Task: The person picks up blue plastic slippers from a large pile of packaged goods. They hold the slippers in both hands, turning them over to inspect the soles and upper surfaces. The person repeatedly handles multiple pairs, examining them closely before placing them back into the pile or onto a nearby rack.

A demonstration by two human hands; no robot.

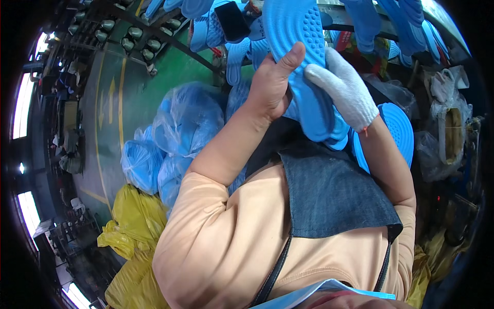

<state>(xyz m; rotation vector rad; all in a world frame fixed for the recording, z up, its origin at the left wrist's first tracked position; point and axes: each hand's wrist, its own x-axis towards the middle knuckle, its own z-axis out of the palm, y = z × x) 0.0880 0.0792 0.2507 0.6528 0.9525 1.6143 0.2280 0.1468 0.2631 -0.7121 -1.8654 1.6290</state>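
Observation:
Between my hands is a blue insole (296, 26) with curved ridges and rows of small bumps, its narrower end pointing towards my apron. My bare left hand (272, 85) grips its left edge, thumb on top. A white knitted glove covers my right hand (346, 88), which is closed on the opposite edge. Part of another blue insole (338, 135) shows beneath the held one; whether it is held too, I cannot tell. More insoles (392, 126) lie by my right forearm.
A dark phone (231, 21) rests on blue insoles at the far side. Insoles (363, 23) hang over a rail at the far right. Clear plastic bags (188, 121) of blue pieces and yellow sacks (136, 221) stand on the green floor (110, 103) to my left.

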